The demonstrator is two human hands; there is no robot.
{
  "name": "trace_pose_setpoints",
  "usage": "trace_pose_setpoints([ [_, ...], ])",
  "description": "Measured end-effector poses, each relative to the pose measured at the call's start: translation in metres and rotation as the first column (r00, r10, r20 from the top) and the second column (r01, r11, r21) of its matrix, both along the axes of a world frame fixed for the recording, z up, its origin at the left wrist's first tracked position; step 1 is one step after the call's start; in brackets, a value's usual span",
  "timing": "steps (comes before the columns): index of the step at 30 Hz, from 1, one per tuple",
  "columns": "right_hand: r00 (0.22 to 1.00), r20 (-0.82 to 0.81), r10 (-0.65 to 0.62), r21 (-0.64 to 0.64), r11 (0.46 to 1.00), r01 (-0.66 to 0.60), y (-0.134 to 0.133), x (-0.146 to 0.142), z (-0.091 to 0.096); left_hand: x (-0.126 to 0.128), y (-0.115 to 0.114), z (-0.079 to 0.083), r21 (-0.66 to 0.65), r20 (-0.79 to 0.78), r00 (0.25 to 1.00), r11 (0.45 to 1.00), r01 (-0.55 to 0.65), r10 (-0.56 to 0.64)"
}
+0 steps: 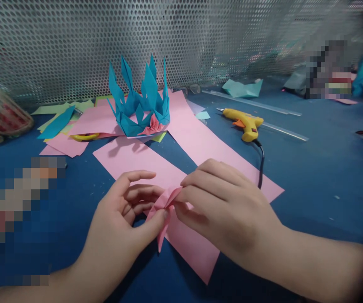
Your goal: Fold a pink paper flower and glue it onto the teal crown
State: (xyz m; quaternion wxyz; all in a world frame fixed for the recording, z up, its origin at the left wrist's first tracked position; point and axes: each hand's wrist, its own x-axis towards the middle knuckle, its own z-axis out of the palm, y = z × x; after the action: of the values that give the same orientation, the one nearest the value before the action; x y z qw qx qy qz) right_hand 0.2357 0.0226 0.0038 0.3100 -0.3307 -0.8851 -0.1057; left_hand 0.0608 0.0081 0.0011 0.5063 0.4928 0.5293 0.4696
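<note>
head view, folded pink paper piece [164, 210] pinched between left hand [121, 227] and right hand [225, 206], above pink sheet [187, 244]

Blue paper crown [140, 101] with a small pink flower [152, 125] far centre, pink sheets [200, 139] under it, yellow glue gun [244, 124] right of it, clear glue sticks [257, 103] beyond, teal scraps [56, 123] far left, perforated metal screen [181, 38] behind, blue table [326, 176]

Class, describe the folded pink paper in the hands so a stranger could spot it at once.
Start at the blue table, where a long pink sheet lies near the front. Above it the left hand and right hand meet, pinching a small folded pink paper. Unlike the flat sheets around, it is creased into pointed flaps.
</note>
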Motion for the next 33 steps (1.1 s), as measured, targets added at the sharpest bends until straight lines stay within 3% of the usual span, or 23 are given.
trace_pose_setpoints([
  [6,0.995,-0.102,-0.013,-0.101,0.995,0.002,0.0007,-0.0009,-0.0009,-0.0011,0.0004,0.0002,0.012,0.022,1.0,1.0,0.017,-0.017],
  [19,1.0,-0.016,0.021,0.131,0.991,-0.019,-0.0059,-0.0006,0.0017,-0.0024,0.0043,-0.0005,-0.074,0.136,0.99,0.996,0.041,-0.03],
  [27,1.0,-0.004,0.003,0.104,0.995,-0.003,-0.0048,-0.0068,-0.0016,-0.0076,0.0096,-0.0069,-0.123,0.237,0.971,0.992,0.034,-0.004],
  [33,1.0,-0.021,-0.022,0.071,0.997,0.023,-0.0028,-0.0077,-0.0052,-0.006,0.0087,-0.0022,-0.155,0.263,0.965,0.987,0.037,0.005],
])
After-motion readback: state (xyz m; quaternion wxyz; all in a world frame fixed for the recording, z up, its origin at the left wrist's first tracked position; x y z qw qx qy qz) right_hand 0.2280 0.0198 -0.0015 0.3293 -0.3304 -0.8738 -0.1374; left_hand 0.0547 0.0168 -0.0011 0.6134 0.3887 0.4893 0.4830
